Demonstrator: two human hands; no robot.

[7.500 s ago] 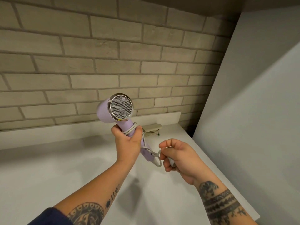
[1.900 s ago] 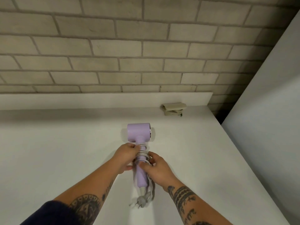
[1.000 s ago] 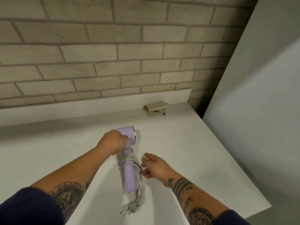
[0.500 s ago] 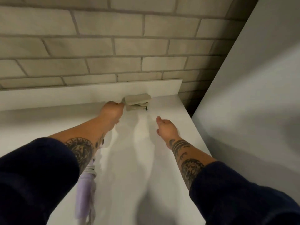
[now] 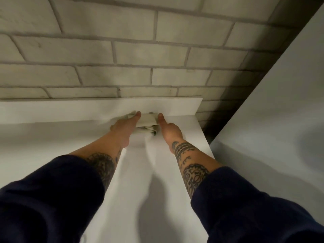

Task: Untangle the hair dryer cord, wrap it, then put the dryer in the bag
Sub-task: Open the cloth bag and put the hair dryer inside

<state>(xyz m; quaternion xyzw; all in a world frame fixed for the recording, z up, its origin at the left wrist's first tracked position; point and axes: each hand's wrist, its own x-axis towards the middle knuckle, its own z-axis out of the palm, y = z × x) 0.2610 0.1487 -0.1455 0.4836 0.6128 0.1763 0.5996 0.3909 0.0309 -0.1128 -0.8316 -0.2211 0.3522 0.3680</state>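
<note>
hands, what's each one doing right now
Left hand: on the folded beige bag, grip cannot be told.
Right hand: at the bag's right edge, grip cannot be told.

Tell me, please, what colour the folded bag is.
Beige folded bag, seen in the head view.

The white counter in the middle of the frame is bare, with room between the two arms. At the top the brick wall blocks the way. A big white panel closes off the right side.
</note>
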